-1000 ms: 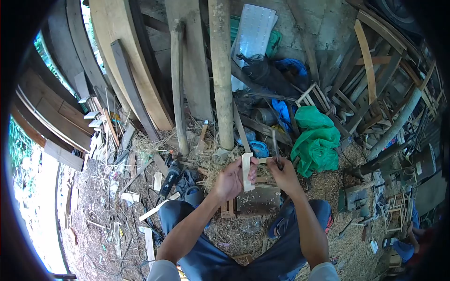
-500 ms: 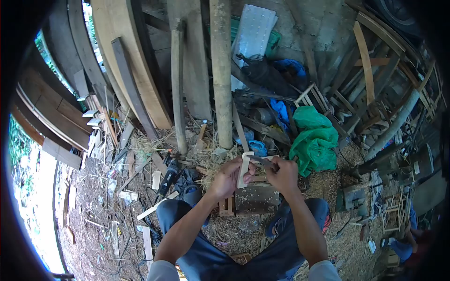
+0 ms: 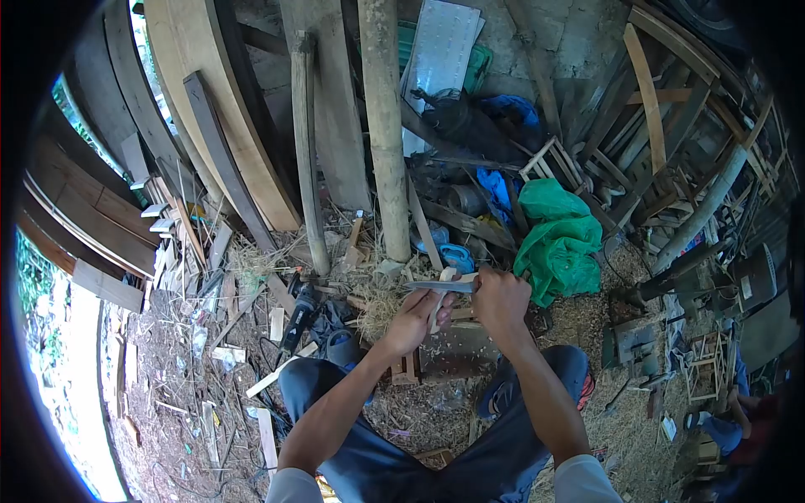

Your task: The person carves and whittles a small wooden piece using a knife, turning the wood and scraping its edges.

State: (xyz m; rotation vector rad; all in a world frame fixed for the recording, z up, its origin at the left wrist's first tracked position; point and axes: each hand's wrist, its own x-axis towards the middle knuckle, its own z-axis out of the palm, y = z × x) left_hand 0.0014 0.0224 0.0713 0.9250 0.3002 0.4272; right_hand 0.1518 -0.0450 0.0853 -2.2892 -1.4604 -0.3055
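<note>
My left hand [image 3: 407, 325] is closed around a small pale piece of carved wood [image 3: 437, 312], held upright in front of my knees. My right hand [image 3: 501, 303] grips a knife by its handle, which the fingers mostly hide. The knife's blade [image 3: 441, 286] points left and lies across the upper part of the wood, above my left fingers. Whether its edge is cutting into the wood I cannot tell. Below the hands stands a low wooden block [image 3: 457, 355] with shavings on it, between my feet.
An angle grinder [image 3: 299, 318] lies on the littered ground at left. A green plastic sheet [image 3: 558, 243] is heaped to the right of my hands. Bamboo pole [image 3: 384, 134] and long planks [image 3: 226, 109] stand ahead. Another person [image 3: 734, 427] is partly visible at far right.
The knife blade has swung from beside the wood to lying across its upper part, pointing left. My left hand has tilted the wood, and the view has shifted slightly.
</note>
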